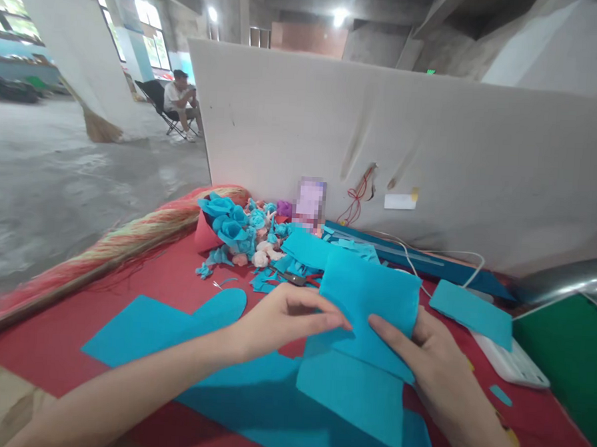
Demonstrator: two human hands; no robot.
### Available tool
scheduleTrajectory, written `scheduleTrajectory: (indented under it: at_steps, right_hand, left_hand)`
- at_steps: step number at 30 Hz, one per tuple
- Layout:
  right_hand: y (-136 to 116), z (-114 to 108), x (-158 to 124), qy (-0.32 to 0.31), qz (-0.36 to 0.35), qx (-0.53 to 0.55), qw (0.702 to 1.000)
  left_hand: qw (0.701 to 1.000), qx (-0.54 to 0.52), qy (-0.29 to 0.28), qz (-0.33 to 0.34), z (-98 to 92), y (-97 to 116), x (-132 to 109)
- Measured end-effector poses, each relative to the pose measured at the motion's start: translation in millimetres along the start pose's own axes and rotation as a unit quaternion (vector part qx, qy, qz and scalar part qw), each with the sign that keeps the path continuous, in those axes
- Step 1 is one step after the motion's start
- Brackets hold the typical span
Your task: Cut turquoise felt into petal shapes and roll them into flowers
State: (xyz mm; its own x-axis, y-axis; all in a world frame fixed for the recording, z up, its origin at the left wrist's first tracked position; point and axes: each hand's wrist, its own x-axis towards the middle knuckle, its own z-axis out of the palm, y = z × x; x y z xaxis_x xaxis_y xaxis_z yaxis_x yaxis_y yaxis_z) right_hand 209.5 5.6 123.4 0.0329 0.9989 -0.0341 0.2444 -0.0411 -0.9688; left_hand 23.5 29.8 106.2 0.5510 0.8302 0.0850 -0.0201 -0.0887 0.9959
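Between my hands is a folded piece of blue crepe paper (370, 284), its lower flap hanging toward me. My right hand (434, 354) grips its right side, thumb across the front and the other fingers behind. At the left edge, my left hand (288, 316) has thumb and fingers pinched together on the paper. A large blue sheet (259, 401) lies below on the red tabletop (168, 417). Left of it are a squarish blue piece (133, 328) and a round-ended one (221, 309). Dark scissors (295, 278) rest beyond my left hand, partly covered.
Blue paper flowers (226, 216) in a red cone stand beside a pile of small flowers and scraps. At the right are stacked blue pieces (474, 309), a white device (516, 361) and a green board (571, 364). A white panel (284, 123) closes the back. A person (182, 101) sits far left.
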Motion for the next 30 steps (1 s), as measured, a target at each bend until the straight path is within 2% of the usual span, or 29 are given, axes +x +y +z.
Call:
scheduleTrajectory:
  at_steps: [4,9,13,18,24,27,30]
  right_hand:
    - [-1.5,2.1,-2.6,-0.024,-0.001,-0.031,0.999]
    - [1.6,1.2,-2.6,-0.081,0.05,-0.003,0.995]
    - [5.9,-0.2,0.9,-0.139,0.074,-0.013,0.987]
    - [7.7,-2.7,4.0,-0.14,0.072,-0.019,0.987]
    - [8.4,-5.6,2.9,-0.218,0.071,0.018,0.973]
    - [8.1,-3.2,0.3,-0.241,0.071,0.002,0.968]
    - [6.9,-2.6,-2.1,-0.225,0.076,-0.081,0.968]
  left_hand:
    - [0.999,0.014,0.034,-0.034,4.0,-6.5,1.6]
    - [0.996,0.047,0.07,-0.02,0.5,-8.5,1.5]
    - [0.998,0.044,0.052,0.004,-2.8,-3.3,-0.5]
    - [1.0,-0.002,0.019,-0.016,-3.9,4.3,-3.0]
    - [0.998,-0.033,0.061,0.007,-13.2,1.0,4.8]
    - [0.998,-0.025,0.015,-0.047,-19.0,-1.5,8.8]
    - [0.995,0.032,-0.02,-0.093,-22.2,-0.3,10.3]
